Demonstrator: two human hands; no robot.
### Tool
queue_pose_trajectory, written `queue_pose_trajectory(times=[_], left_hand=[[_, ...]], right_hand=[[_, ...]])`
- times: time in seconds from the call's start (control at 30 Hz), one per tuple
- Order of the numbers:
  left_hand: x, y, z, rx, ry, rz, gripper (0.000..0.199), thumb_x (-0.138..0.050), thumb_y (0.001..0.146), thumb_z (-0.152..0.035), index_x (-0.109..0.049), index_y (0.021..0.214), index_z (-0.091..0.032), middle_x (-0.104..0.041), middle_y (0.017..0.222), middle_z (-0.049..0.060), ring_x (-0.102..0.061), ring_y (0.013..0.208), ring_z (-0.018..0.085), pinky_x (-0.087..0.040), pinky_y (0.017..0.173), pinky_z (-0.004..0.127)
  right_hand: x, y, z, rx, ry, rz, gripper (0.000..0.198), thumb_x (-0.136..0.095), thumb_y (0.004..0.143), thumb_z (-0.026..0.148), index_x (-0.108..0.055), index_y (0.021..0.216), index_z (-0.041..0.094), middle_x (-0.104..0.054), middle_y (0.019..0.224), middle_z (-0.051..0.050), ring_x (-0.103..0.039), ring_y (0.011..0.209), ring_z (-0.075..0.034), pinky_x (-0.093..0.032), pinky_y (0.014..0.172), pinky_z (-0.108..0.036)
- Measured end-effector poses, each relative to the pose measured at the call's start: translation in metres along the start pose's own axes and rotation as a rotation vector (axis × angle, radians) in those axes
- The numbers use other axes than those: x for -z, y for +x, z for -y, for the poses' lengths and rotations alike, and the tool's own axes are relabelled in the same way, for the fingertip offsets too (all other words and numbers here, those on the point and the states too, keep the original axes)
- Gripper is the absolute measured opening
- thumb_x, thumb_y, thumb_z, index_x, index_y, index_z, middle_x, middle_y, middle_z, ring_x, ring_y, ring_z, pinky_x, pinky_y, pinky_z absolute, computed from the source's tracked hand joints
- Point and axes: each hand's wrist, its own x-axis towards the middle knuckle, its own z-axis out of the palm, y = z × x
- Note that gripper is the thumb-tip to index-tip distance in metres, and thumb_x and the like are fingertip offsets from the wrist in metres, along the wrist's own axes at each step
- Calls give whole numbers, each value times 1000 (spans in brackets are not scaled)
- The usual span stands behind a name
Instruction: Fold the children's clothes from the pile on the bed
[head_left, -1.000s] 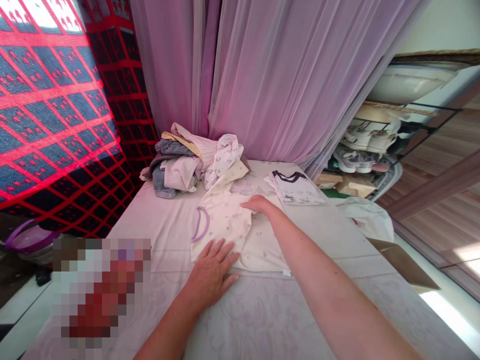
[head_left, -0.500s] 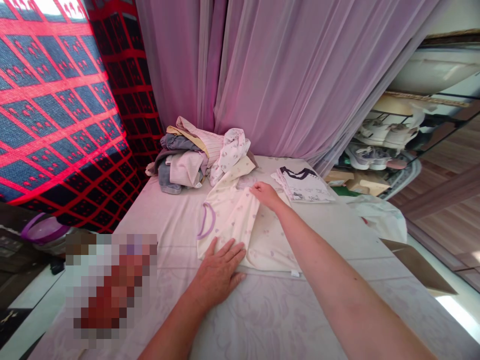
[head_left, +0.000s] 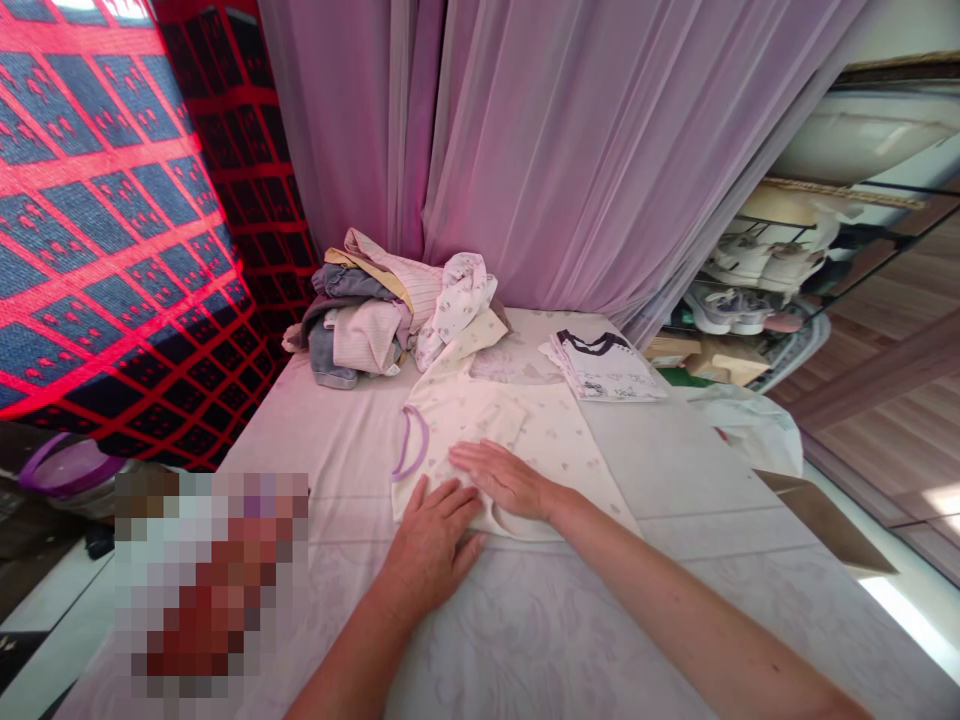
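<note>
A person's two bare hands press a cream, purple-collared shirt (head_left: 570, 430) on a pale patterned sheet (head_left: 540, 630). The left hand (head_left: 435, 535) lies palm down on the near edge beside the collar, fingers slightly spread; the right hand (head_left: 506, 480) rests flat on the cloth just beside it, fingers extended and close together. Neither has hold of anything. The far sleeve reaches a heap of clothes (head_left: 367, 340) behind, while a folded white shirt (head_left: 615, 375) with a dark collar lies near, to the right. On a rack at right, a white basin (head_left: 862, 140) sits above pairs of shoes (head_left: 727, 310), with cardboard boxes (head_left: 724, 360) lower down. Below are a white plastic bag (head_left: 765, 435) and a brown carton (head_left: 825, 520). A purple-rimmed bucket (head_left: 75, 465) stands at left; the contents of basin, bag, carton and bucket cannot be made out.
</note>
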Motion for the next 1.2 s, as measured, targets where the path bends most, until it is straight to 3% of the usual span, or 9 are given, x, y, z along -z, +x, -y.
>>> queue_pose_trajectory(times=[0.17,0.4,0.57,0.67,0.73,0.8,1.03,1.2], left_hand=[[1,1,1,9,-24,19,38,-55,88,-30,-60,125,-27,-60,133,5,-44,132,28,-18,114,60],[0,0,2,-18,-11,19,32,-55,88,-30,-64,119,-32,-58,135,3,-44,131,29,-16,113,63],[1,-1,1,-24,-26,-18,27,-54,88,-30,-67,112,-33,-61,130,2,-46,128,28,-16,113,63],[3,0,0,-22,-45,-42,27,-57,84,-27,-66,110,-30,-63,125,4,-49,123,27,-19,112,62],[5,1,-1,-16,-68,-72,25,-59,81,-24,-65,105,-26,-64,117,6,-53,116,25,-22,112,58],[6,2,-2,-4,-89,-92,22,-59,79,-21,-64,100,-24,-65,110,6,-56,109,23,-24,112,55],[6,2,-4,4,-97,-94,23,-60,77,-20,-61,100,-24,-64,107,5,-55,109,23,-23,111,55],[8,2,-5,9,-96,-97,19,-61,77,-19,-62,95,-24,-64,106,4,-56,107,22,-24,111,54]], right_hand=[[5,-3,-17,-95,-160,160,56,-15,100,45,-29,150,23,-24,157,-4,-14,145,-16,-3,119,-44],[28,21,-66,-392,-385,105,59,-16,98,44,-20,152,21,-13,159,-5,-7,147,-18,-4,118,-46],[29,26,-41,-456,-386,75,58,-21,98,41,-22,152,19,-16,159,-6,-10,146,-20,-3,117,-49],[17,19,-12,-318,-327,25,57,-21,99,40,-22,152,19,-19,158,-6,-12,146,-19,-2,118,-46],[8,11,3,-188,-264,70,55,-21,99,40,-25,151,22,-23,157,-4,-15,145,-17,-4,118,-43],[1,2,6,-151,-246,116,54,-22,99,40,-27,150,23,-24,157,-3,-16,145,-16,-4,118,-42],[15,10,-30,-453,-360,57,58,-21,98,41,-24,151,17,-17,159,-7,-11,146,-19,-7,118,-45],[12,24,-25,-561,-399,-3,56,-24,98,40,-31,148,17,-22,157,-9,-17,145,-21,-10,117,-47]])
